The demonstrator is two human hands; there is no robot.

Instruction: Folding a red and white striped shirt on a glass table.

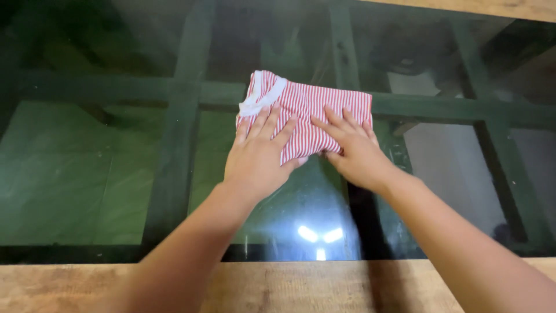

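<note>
Head view: both hands [307, 150] flat, fingers spread, on folded striped garment [315, 107].

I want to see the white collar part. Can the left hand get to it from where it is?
Probably yes. The left hand lies flat on the striped cloth, its fingertips just below the white collar band, and nothing lies between them on the glass table.

Flat on the folded garment [307, 113], left hand [258, 156] on its near left part and right hand [353, 148] on its near right part, fingertips close together at the middle. Under both palms, the glass tabletop [87, 174], stretching left, right and beyond the garment. Behind the wrists, nearest the body, the wooden table edge [301, 287].
</note>
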